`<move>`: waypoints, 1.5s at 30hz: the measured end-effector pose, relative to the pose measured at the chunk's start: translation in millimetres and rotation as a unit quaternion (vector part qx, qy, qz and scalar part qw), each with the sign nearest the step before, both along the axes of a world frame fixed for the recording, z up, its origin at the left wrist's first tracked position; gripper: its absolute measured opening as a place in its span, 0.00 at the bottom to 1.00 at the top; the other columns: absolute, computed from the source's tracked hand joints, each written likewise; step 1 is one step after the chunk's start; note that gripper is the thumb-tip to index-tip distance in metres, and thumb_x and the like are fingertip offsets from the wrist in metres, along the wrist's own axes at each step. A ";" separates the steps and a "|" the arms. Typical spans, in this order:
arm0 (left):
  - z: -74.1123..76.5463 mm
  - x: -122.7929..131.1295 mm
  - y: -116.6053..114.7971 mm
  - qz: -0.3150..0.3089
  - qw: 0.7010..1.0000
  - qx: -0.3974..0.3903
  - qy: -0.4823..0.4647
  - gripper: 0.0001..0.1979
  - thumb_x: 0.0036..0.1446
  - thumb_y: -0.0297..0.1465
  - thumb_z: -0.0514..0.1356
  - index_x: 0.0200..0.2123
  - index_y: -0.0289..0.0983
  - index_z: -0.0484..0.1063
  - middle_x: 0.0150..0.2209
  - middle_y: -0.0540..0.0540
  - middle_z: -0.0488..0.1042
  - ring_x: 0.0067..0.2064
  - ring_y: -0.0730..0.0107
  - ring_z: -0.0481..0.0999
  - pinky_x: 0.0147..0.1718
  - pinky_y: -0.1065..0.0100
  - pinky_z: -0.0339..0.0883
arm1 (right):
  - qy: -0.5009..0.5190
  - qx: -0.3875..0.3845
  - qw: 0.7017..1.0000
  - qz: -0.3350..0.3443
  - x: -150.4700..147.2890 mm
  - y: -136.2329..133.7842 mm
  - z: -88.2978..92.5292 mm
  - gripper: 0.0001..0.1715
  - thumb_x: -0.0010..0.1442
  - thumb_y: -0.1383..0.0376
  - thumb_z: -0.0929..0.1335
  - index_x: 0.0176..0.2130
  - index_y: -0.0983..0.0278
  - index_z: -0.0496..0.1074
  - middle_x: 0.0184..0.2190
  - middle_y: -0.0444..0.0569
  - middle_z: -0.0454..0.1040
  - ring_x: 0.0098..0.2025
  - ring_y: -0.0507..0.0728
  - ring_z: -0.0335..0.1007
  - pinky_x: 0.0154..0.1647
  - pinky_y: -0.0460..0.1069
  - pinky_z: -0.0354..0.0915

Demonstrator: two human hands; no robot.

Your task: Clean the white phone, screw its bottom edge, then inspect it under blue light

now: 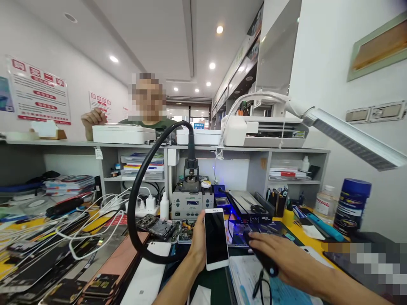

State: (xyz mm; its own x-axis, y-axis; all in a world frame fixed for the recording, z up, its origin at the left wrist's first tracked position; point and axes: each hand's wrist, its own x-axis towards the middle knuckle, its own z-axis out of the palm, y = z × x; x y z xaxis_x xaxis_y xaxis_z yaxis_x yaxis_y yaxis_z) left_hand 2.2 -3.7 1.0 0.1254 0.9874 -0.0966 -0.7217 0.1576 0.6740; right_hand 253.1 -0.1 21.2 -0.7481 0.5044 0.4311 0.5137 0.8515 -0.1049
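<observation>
My left hand [197,243] is closed around the left side of a white smartphone [216,243], held upright with its dark screen facing me. On the right, my right hand [280,254] is wrapped over a long black object [265,260] with a looped black cord at its lower end. My fingers partly cover it, and I cannot make out its exact kind. Beneath that hand lie papers in a clear sleeve [243,275].
Behind the phone stands a grey rework station [187,205], its thick black hose [133,203] looping at left. Several phones and panels [110,264] crowd the left, under white cables [76,250]. A blue-lidded canister [351,207] stands right. Across the shelf, a person raises a hand [93,118].
</observation>
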 end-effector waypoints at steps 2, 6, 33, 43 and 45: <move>0.8 -0.2 0.1 -0.002 1.000 0.011 -0.011 0.28 0.61 0.49 0.55 0.45 0.29 0.76 0.31 0.39 0.80 0.32 0.55 0.80 0.38 0.58 0.72 | 0.123 -0.032 0.991 -0.049 -7.7 -3.5 8.0 0.19 0.65 0.66 0.67 0.56 0.61 0.72 0.55 0.57 0.77 0.55 0.66 0.75 0.56 0.60 0.72; 4.7 0.6 -0.8 -0.018 0.999 0.032 -0.026 0.30 0.62 0.51 0.52 0.37 0.28 0.76 0.25 0.40 0.76 0.26 0.59 0.75 0.33 0.60 0.70 | 0.318 -0.126 0.935 -0.094 -34.6 -4.8 21.4 0.18 0.69 0.54 0.64 0.52 0.62 0.70 0.50 0.57 0.78 0.48 0.63 0.78 0.47 0.55 0.76; -7.8 3.8 19.1 0.023 1.000 -0.004 -0.001 0.35 0.58 0.57 0.53 0.38 0.28 0.78 0.27 0.36 0.79 0.30 0.55 0.79 0.37 0.57 0.71 | 0.611 -0.541 0.570 0.098 -111.0 23.7 31.6 0.39 0.59 0.36 0.62 0.14 0.61 0.63 0.09 0.42 0.60 0.10 0.51 0.57 0.13 0.47 0.60; -6.7 -0.3 10.6 0.011 1.000 -0.012 -0.006 0.27 0.60 0.48 0.57 0.46 0.29 0.77 0.31 0.38 0.81 0.31 0.57 0.80 0.40 0.56 0.72 | 0.626 -0.527 0.572 0.065 -103.4 30.4 31.1 0.37 0.59 0.37 0.58 0.12 0.59 0.58 0.07 0.42 0.58 0.08 0.51 0.53 0.10 0.47 0.58; -4.8 0.4 8.8 0.013 1.000 -0.011 -0.004 0.26 0.60 0.47 0.58 0.48 0.30 0.76 0.31 0.40 0.81 0.31 0.57 0.80 0.41 0.56 0.73 | 0.625 -0.522 0.577 0.063 -103.3 29.9 30.1 0.37 0.58 0.37 0.59 0.13 0.59 0.58 0.07 0.41 0.57 0.08 0.50 0.53 0.11 0.47 0.59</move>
